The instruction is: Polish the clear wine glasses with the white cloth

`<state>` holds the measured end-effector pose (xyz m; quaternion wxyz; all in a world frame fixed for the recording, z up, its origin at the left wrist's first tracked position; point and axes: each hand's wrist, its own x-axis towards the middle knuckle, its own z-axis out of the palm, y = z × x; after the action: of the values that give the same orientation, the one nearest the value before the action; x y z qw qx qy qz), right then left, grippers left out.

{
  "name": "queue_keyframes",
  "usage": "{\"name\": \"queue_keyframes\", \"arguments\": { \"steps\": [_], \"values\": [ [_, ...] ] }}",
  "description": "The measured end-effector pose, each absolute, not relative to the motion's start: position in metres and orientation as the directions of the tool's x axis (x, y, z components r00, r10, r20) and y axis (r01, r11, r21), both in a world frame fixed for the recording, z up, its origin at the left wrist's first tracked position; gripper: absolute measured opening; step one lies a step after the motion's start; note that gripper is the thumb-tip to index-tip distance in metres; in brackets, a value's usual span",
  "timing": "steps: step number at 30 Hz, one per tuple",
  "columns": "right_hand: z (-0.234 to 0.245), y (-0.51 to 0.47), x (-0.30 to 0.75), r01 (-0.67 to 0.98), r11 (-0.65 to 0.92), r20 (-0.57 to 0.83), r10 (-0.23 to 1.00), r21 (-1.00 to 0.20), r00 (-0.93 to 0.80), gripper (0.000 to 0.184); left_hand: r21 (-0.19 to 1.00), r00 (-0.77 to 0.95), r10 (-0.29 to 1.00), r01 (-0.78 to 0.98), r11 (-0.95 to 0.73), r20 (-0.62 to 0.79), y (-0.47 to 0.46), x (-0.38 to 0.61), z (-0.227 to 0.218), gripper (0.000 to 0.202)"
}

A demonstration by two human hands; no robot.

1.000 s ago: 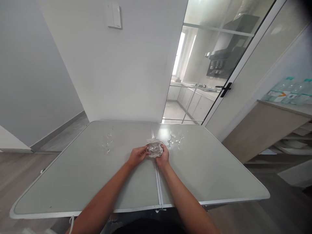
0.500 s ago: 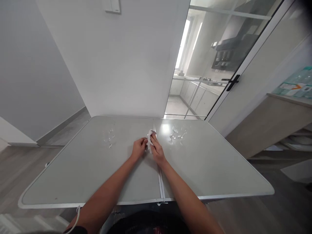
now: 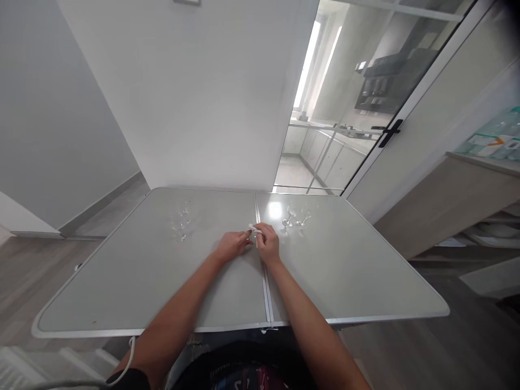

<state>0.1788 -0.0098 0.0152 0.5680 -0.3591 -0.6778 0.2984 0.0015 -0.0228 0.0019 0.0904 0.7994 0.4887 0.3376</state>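
Observation:
Near the seam of the table, my left hand point(image 3: 233, 245) is closed, with its fingers around what looks like a small clear glass point(image 3: 252, 237), mostly hidden by the fingers. Close against it, my right hand point(image 3: 267, 243) pinches a crumpled white cloth point(image 3: 255, 229) that touches the top of the glass. Just right of my hands are two clear stemmed glasses point(image 3: 287, 222) with round feet showing. Several more clear glasses point(image 3: 182, 222) are on the left half of the table, their outlines faint.
The pale folding table point(image 3: 134, 281) has a metal rim and a seam down its middle. Behind it rise a white wall point(image 3: 195, 108) and a glass-paned door point(image 3: 325, 151). At the right, a wooden shelf unit point(image 3: 459, 200) carries wrapped bottles point(image 3: 493, 138).
The white cloth, earlier hanging between my hands, is now bunched smaller near the fingertips. My right hand has turned and curled its fingers; my left hand has shifted slightly right.

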Motion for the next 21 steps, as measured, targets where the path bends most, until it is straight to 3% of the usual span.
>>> {"name": "queue_keyframes", "arguments": {
  "steps": [2,5,8,10,16,21],
  "values": [
    [0.015,-0.009,0.181,0.063,0.433,0.431,0.901,-0.899,-0.051,0.022,0.448,0.334,0.817,0.707,-0.547,0.471,-0.025,-0.002,0.001,0.034],
    [0.015,-0.008,0.179,-0.240,0.243,0.236,0.970,-0.940,0.055,0.021,0.459,0.324,0.799,0.683,-0.568,0.506,-0.026,-0.005,0.000,0.032],
    [0.014,-0.004,0.178,-0.563,0.154,0.102,0.987,-0.812,0.123,0.015,0.548,0.227,0.807,0.631,-0.549,0.546,-0.024,-0.003,-0.002,0.032],
    [0.013,-0.002,0.178,-0.670,0.106,0.042,0.993,-0.735,0.111,0.014,0.631,0.157,0.829,0.578,-0.517,0.536,-0.022,0.002,-0.002,0.032],
    [0.004,-0.002,0.164,-0.725,0.018,-0.015,0.999,-0.688,0.039,0.018,0.887,0.021,0.943,0.331,-0.321,0.333,-0.019,0.019,-0.002,0.031],
    [-0.004,-0.012,0.150,-0.446,0.127,0.145,0.989,-0.886,-0.006,0.025,0.863,-0.022,0.936,0.396,-0.315,0.352,-0.023,0.021,0.004,0.031]
  ]
}}
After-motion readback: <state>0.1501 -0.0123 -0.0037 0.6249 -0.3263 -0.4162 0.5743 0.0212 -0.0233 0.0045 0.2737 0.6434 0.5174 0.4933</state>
